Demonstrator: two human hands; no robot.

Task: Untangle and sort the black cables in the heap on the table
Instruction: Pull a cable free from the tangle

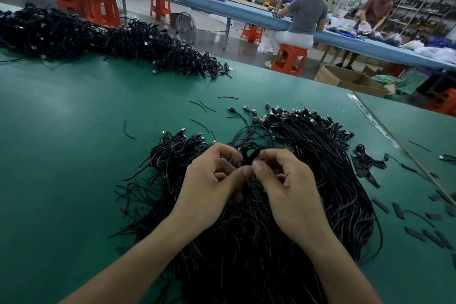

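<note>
Holding one small black cable loop (250, 154) between left hand (209, 180) and right hand (286, 187), thumb and forefinger of each pinched on it. Held just above the big heap of black cables (246, 242), spread on the green table (61, 155) under both wrists. Second heap (98, 37) at far left.

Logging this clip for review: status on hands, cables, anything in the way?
Left grip and right grip both pinch a small cable loop. Loop sits above the near heap, strands tangled. Nothing blocking; flat black scraps lie right of it.
</note>
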